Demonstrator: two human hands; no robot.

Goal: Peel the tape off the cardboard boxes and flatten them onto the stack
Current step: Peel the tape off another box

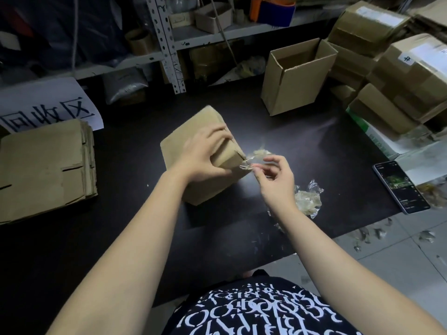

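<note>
While the left hand (202, 154) clamps the box (193, 151) at table (302, 141) centre, the right hand (275, 178) pinches tape (251, 158) pulling off toward 3 o'clock, so peeling is underway; next comes flattening it onto the stack (46, 168) at 9 o'clock.

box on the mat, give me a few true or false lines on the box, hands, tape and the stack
1. The left hand rests on the box. True.
2. The right hand is empty. False: it pinches a tape strip coming off the box.
3. The flattened stack lies to the person's left. True.
4. The phone sits on the stack. False: it lies at the mat's right edge.
5. Crumpled tape lies by the right hand. True.
</note>
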